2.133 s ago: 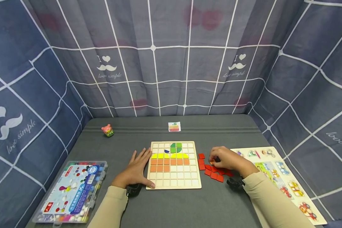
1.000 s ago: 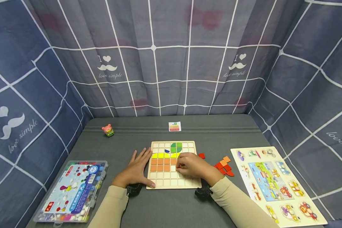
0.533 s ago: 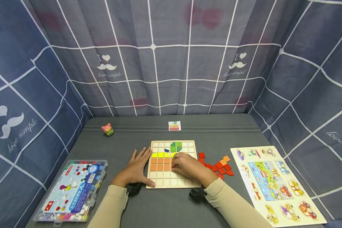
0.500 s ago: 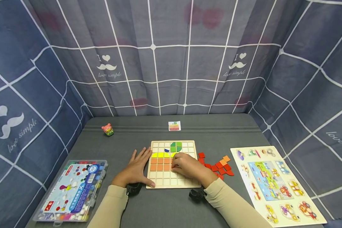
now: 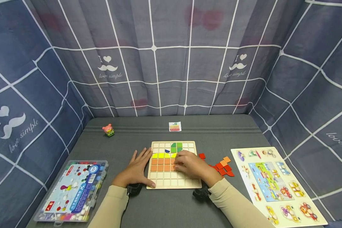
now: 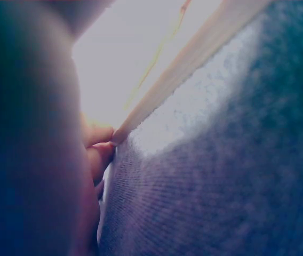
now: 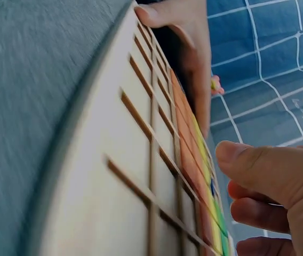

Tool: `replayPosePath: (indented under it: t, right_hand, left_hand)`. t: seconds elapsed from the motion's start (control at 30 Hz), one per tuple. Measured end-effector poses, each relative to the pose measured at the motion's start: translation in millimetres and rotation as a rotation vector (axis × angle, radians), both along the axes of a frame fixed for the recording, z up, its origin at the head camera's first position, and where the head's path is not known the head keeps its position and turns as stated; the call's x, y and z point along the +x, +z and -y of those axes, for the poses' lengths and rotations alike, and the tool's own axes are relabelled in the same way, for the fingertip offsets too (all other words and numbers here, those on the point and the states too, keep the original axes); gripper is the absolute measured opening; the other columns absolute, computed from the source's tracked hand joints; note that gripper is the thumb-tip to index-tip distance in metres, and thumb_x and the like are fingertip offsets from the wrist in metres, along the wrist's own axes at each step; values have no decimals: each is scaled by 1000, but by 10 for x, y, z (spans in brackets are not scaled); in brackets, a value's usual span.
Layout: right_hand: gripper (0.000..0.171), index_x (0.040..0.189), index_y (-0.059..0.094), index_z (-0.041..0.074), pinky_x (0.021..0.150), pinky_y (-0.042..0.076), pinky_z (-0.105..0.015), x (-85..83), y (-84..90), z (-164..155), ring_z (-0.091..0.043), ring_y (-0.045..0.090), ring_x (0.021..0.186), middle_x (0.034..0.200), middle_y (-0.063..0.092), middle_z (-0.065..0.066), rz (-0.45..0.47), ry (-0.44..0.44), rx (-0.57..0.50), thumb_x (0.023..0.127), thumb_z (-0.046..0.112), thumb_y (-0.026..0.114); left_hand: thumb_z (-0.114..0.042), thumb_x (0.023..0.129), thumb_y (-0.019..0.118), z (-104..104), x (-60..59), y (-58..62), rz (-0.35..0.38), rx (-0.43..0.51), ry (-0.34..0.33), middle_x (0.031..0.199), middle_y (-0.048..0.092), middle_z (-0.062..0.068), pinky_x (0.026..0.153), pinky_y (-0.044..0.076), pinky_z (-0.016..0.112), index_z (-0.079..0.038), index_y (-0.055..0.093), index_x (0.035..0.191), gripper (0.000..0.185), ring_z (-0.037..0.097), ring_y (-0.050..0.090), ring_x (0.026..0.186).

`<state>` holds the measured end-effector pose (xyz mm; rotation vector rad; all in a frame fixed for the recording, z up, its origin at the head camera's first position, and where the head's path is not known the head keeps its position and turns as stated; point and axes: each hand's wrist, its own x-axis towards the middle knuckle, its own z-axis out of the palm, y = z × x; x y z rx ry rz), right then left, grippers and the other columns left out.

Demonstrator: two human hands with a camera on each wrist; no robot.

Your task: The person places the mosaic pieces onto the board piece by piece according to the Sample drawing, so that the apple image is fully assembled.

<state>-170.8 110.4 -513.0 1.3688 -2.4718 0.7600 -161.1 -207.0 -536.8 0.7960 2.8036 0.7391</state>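
One left hand [image 5: 136, 169], fingers spread and relaxed, is touching a square pale-wood grid board [image 5: 174, 183] on the grey counter [image 5: 165, 207]. The right hand [image 5: 191, 163] is leaning over its orange square tiles [image 5: 160, 168]; I'm not seeing whether its grip is pinching anything. A nudge could be knocking them loose.

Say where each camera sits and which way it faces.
Head: on the person's head, facing forward and down at the board; the left hand, right hand and sleeves show.
Left wrist: on that wrist, facing along the board's edge; blurred left fingers show.
Right wrist: on that wrist, facing across the board; both hands show.
Head and right wrist share the board and curtain.
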Motion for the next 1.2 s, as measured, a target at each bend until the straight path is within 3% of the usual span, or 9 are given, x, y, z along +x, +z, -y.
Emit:
replayPosePath:
  t: [0.3, 0.53, 0.7, 1.0, 1.2]
  right_hand:
    - [13, 98, 80, 4, 81, 59, -36, -152, 205, -593, -20, 67, 94, 102, 70, -3, -34, -47, 43, 87, 3, 87]
    - [23, 107, 80, 5, 84, 59, -45, -195, 326, -1232, -28, 67, 101, 109, 70, -4, 37, -146, 147, 87, -6, 83]
    - [33, 103, 79, 6, 83, 57, -46, -165, 333, -1545, -28, 63, 101, 107, 70, -1, 117, -164, 195, 77, -14, 78]
    - [30, 98, 79, 15, 80, 55, -38, -74, 246, -1753, -16, 61, 93, 103, 68, 7, 254, -135, 264, 78, -7, 80]
    - [28, 94, 79, 12, 74, 55, -35, -79, 164, -1801, -14, 62, 86, 97, 69, 6, 210, -132, 220, 76, -9, 80]
  left_hand:
    - [-84, 52, 88, 7, -4, -36, -4, 13, -10, 174, 14, 14, 122, -10, 62, -3, 21, 168, 157, 36, 7, 159]
    - [-84, 51, 88, 24, -6, -39, -12, 18, -15, 174, 14, 14, 122, -9, 62, -3, 21, 168, 157, 35, 8, 159]
    - [-81, 53, 89, 39, -6, -21, -21, 16, -23, 174, 14, 15, 121, -8, 64, -3, 21, 168, 155, 37, 9, 159]
    - [-83, 52, 88, 37, -5, -17, -20, 9, -21, 173, 15, 16, 122, -7, 64, -3, 22, 168, 155, 37, 9, 159]
    - [-83, 52, 88, 22, -12, -33, -19, 11, -19, 174, 15, 15, 122, -7, 63, -3, 22, 168, 156, 36, 8, 159]
